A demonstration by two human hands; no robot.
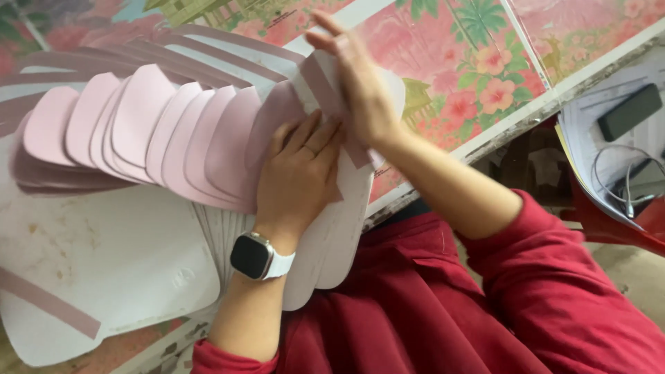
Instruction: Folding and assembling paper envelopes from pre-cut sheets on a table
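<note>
A: Pink floral tablecloth (pixel 478 69) covers the table. Where's your left hand (pixel 299 173)?

B: Flat, fingers together, pressing down on the fanned pink insole-shaped cutouts (pixel 159 131) at the near table edge.

A: Right hand (pixel 357 79)?

B: Open, palm laid on the top white cutout (pixel 332 228) with a mauve strip (pixel 325 93); not gripping.

A: Around them?

B: White smartwatch (pixel 255 256) on your left wrist, large white sheet (pixel 104 256) just left, black phone (pixel 629 111) and cable on papers well off right.
</note>
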